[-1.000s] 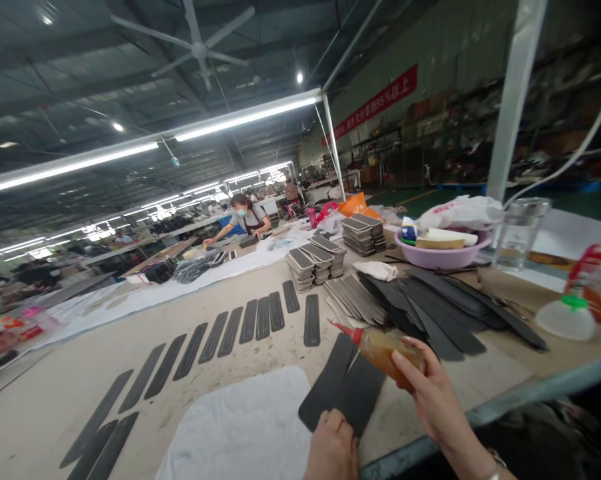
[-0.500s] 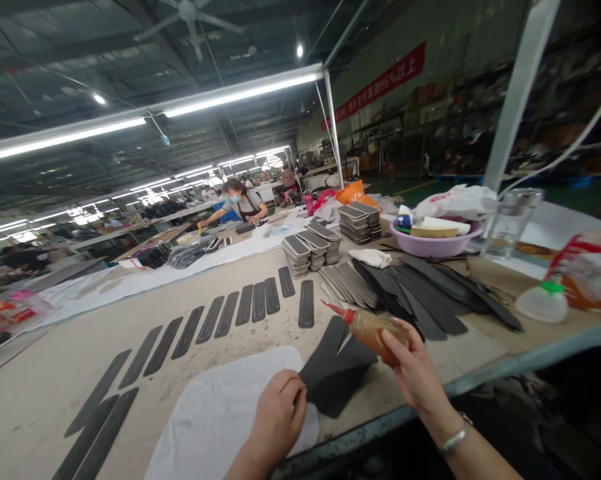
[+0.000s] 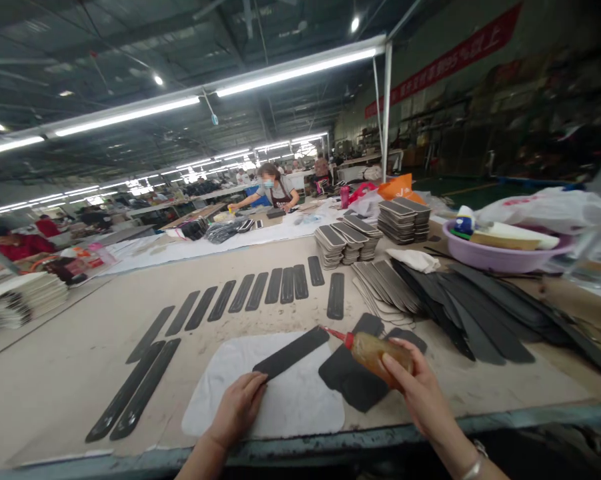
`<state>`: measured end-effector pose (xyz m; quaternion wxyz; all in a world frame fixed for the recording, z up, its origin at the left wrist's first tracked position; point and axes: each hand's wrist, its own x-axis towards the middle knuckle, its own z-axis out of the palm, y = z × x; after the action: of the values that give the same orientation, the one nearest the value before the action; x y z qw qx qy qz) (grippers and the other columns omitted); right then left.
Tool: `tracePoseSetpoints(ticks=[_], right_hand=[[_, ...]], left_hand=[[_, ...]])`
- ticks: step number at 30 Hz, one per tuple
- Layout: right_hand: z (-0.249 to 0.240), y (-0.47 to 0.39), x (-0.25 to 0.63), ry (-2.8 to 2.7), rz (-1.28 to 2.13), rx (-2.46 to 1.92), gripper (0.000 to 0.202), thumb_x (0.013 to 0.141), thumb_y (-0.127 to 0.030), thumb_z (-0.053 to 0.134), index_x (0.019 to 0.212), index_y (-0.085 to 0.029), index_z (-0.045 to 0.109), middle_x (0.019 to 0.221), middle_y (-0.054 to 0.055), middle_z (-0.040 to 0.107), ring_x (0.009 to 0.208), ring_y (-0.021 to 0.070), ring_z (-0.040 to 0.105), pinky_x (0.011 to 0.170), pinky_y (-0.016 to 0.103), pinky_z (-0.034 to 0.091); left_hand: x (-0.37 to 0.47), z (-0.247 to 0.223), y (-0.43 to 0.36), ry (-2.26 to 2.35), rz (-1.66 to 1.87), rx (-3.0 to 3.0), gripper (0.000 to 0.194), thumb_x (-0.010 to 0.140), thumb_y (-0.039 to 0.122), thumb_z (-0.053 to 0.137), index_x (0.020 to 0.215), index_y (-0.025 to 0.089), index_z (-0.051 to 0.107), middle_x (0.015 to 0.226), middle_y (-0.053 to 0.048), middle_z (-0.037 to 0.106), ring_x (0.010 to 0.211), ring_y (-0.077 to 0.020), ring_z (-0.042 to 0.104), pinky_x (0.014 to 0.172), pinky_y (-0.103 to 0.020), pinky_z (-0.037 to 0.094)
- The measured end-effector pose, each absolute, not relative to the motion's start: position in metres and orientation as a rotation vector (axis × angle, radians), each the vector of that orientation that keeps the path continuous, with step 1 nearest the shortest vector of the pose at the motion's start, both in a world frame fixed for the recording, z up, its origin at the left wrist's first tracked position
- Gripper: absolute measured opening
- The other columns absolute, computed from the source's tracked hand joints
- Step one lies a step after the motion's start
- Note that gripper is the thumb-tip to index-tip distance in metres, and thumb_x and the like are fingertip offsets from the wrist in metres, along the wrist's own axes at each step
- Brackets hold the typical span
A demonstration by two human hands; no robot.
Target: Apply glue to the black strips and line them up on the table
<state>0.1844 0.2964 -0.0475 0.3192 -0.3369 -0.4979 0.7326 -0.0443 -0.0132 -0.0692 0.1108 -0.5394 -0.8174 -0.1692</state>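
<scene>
My right hand (image 3: pixel 420 383) is wrapped round a squeeze bottle (image 3: pixel 375 353) of amber liquid, probably glue. Its red nozzle points left, its tip at the far end of a black strip (image 3: pixel 293 353). That strip lies over a white cloth (image 3: pixel 215 387), and the fingers of my left hand (image 3: pixel 240 403) grip its near end. Beside the cloth, under the bottle, rest loose black pieces (image 3: pixel 357 387). Several black strips with shiny lines on them (image 3: pixel 250 291) lie in a row across the table, two longer ones (image 3: pixel 145 390) at the left.
Stacks of grey-topped pieces (image 3: pixel 347 238) stand at the back, with fanned pieces (image 3: pixel 385 287) before them. Long black pieces (image 3: pixel 485 320) spread to the right, near a purple basin (image 3: pixel 510 257). Across the table a masked person (image 3: pixel 275 190) works. White stacks (image 3: pixel 25 297) sit far left.
My left hand has drawn a single black strip away from the loose pieces, leftwards onto the white cloth. The bottle's nozzle is now at the strip's end. The view has turned left.
</scene>
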Motion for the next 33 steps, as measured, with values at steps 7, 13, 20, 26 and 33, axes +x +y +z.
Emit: tracePoseSetpoints(ticks=[7,13,20,26,33], right_hand=[[-0.049,0.262,0.154,-1.793,1.712,-0.805,0.055,0.067,-0.052,0.072,0.11,-0.021,0.055,0.103,0.006,0.065,0.087,0.0224,0.064,0.077,0.033,0.055],[-0.05,0.227,0.116,-2.122,1.389,-0.472,0.04,0.078,-0.044,0.066,0.11,-0.021,0.057,0.109,0.008,0.059,0.098,0.0231,0.06,0.088,0.037,0.05],[-0.061,0.191,0.101,-2.302,1.139,-0.225,0.029,0.085,-0.035,0.062,0.111,-0.023,0.055,0.108,0.008,0.054,0.101,0.0234,0.054,0.091,0.041,0.048],[-0.067,0.177,0.097,-2.371,1.075,-0.177,0.031,0.086,-0.031,0.062,0.114,-0.023,0.053,0.112,0.009,0.05,0.102,0.0237,0.055,0.091,0.041,0.05],[-0.07,0.191,0.103,-2.367,0.958,-0.274,0.029,0.087,-0.035,0.06,0.113,-0.024,0.055,0.113,0.009,0.049,0.101,0.0232,0.056,0.089,0.039,0.052]], left_hand=[[-0.045,-0.074,-0.034,-2.452,-0.636,-1.497,0.021,0.09,0.017,0.05,0.103,0.019,0.068,0.097,-0.009,0.066,0.091,-0.0193,0.061,0.082,-0.034,0.055],[-0.043,-0.074,-0.035,-2.461,-0.755,-1.498,0.02,0.09,0.016,0.051,0.098,0.019,0.07,0.091,-0.008,0.067,0.087,-0.0183,0.058,0.078,-0.033,0.054],[-0.041,-0.067,-0.035,-2.475,-0.752,-1.51,0.021,0.09,0.017,0.051,0.097,0.019,0.07,0.089,-0.007,0.067,0.086,-0.0186,0.057,0.077,-0.033,0.054],[-0.04,-0.065,-0.034,-2.508,-0.725,-1.512,0.023,0.091,0.017,0.049,0.097,0.02,0.07,0.089,-0.007,0.067,0.086,-0.0189,0.057,0.079,-0.034,0.053],[-0.042,-0.07,-0.036,-2.523,-0.714,-1.506,0.021,0.091,0.017,0.049,0.097,0.02,0.07,0.089,-0.007,0.065,0.087,-0.0186,0.058,0.078,-0.032,0.052]])
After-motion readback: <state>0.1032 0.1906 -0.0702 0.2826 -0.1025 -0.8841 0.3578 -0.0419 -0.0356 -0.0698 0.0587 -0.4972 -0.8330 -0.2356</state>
